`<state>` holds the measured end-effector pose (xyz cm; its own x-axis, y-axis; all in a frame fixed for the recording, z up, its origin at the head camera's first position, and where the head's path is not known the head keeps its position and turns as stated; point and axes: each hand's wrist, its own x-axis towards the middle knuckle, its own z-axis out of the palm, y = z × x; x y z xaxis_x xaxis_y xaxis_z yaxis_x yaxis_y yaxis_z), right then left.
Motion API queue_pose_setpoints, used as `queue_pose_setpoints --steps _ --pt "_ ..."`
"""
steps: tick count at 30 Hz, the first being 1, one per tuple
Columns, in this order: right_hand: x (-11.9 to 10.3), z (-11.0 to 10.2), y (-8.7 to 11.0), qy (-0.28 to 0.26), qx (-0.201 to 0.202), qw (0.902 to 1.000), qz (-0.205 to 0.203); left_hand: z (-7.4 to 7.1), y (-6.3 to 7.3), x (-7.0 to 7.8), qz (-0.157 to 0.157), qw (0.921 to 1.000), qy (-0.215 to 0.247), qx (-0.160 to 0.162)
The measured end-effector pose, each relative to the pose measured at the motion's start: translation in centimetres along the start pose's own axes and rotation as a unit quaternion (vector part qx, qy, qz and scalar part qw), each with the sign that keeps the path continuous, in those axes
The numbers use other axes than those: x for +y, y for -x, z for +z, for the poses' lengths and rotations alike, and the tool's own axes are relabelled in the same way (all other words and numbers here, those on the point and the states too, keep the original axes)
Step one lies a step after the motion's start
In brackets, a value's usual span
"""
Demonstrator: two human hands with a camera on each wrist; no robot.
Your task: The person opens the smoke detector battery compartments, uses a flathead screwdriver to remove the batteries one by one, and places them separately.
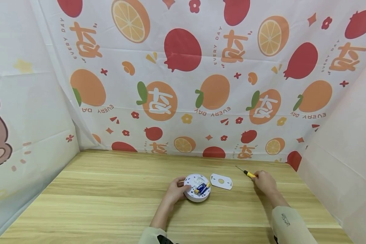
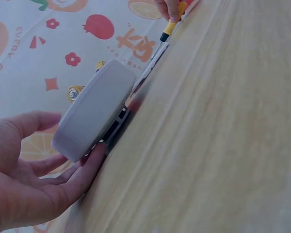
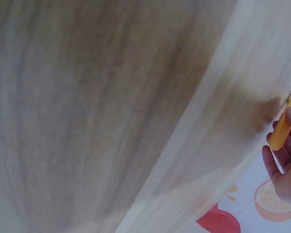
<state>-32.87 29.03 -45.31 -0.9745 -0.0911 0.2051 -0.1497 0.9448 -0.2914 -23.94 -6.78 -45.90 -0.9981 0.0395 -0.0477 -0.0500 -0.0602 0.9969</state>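
My left hand (image 1: 174,191) grips the left edge of a round white smoke detector (image 1: 189,179), thumb on top. Its upturned back shows blue batteries (image 1: 202,188) in a compartment with yellow pieces at both ends. In the left wrist view the detector (image 2: 94,109) is tilted, with fingers of the left hand (image 2: 36,177) under its rim. Off to the right, my right hand (image 1: 266,183) holds a screwdriver (image 1: 249,174) by its yellow handle, the thin shaft pointing left and away. The right wrist view catches the handle (image 3: 281,128) between the thumb and fingers.
A white mounting plate (image 1: 227,183) with a central hole lies flat just right of the detector. The wood-grain table (image 1: 109,200) ends at a fruit-print cloth (image 1: 183,101) behind, with pale cloth walls at both sides.
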Motion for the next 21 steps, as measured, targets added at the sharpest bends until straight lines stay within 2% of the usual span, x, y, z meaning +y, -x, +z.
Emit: queue_pose_setpoints --steps 6,12,21 --pt "0.12 0.12 0.14 0.002 0.002 1.0000 -0.007 -0.26 -0.13 -0.14 -0.001 0.9994 0.005 -0.033" --pt "0.06 -0.05 0.20 0.016 -0.014 0.9998 -0.003 -0.38 -0.12 0.06 -0.009 0.9994 0.017 -0.028" --pt "-0.23 -0.16 0.08 0.021 -0.011 0.9997 -0.007 -0.35 -0.14 -0.04 -0.015 0.9993 0.030 -0.018"
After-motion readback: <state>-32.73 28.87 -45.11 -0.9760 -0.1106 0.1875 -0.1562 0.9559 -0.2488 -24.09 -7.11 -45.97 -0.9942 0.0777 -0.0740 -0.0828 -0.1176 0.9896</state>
